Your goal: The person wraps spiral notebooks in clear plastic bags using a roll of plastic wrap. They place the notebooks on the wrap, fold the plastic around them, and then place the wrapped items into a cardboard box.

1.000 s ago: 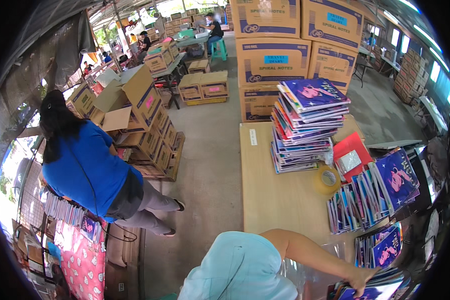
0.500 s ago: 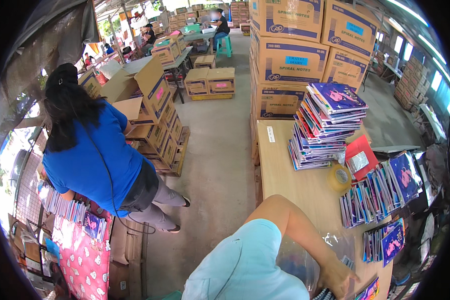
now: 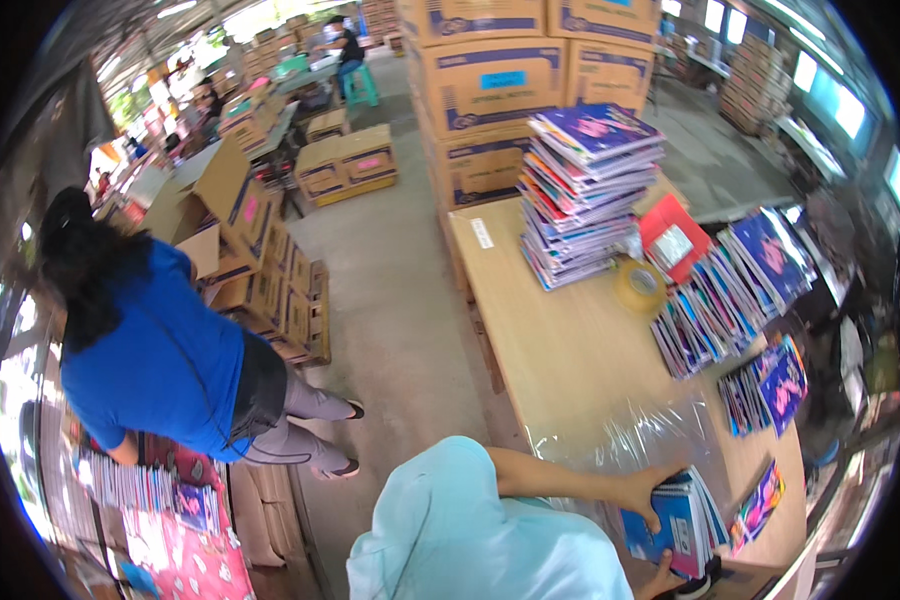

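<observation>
At the table's near end, a small stack of spiral notebooks (image 3: 675, 528) with a blue cover is tilted between my hands. My left hand (image 3: 648, 492) comes across from the light blue sleeve and grips the stack's upper left side. My right hand (image 3: 660, 578) shows only in part at the lower edge, with its fingers against the bottom of the same stack. A clear plastic sheet or bag (image 3: 650, 435) lies flat just beyond my left hand. Beside the stack on the right lies a colourful notebook (image 3: 758, 507).
The wooden table (image 3: 560, 370) carries a tall notebook pile (image 3: 585, 200), a tape roll (image 3: 640, 287), a red packet (image 3: 675, 240) and rows of notebooks (image 3: 735, 300). Stacked cartons (image 3: 495, 90) rise behind it. On the left, a person in blue (image 3: 160, 350) stands at another table near an open carton (image 3: 215, 210).
The notebooks have been raised and tilted, and their blue cover now shows. My left hand has moved up on them, and my right hand has come into view. The whole view has shifted and turned.
</observation>
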### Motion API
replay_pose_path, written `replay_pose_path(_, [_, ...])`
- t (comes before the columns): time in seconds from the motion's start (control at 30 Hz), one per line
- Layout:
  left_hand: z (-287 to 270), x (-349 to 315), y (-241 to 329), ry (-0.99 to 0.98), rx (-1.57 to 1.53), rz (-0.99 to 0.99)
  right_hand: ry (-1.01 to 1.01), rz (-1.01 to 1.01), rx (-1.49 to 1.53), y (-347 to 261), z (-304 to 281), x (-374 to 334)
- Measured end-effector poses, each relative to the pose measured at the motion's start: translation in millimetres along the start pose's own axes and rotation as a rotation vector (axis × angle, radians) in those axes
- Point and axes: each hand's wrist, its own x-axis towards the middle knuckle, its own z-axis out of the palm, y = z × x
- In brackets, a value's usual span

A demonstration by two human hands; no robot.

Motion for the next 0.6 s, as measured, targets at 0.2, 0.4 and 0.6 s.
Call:
replay_pose_path(0.2, [13, -13, -68, -0.079, -0.083, -0.09, 0.199, -0.202, 0.043, 39, -66, -34])
replay_pose_path(0.4, [-18, 1, -47, -0.165, 0.001, 0.072, 0.34, -0.308, 0.128, 83, -44, -37])
replay_pose_path(0.6, [0, 19, -67, -0.131, -0.067, -0.177, 0.5, -0.252, 0.384, 68, -44, -39])
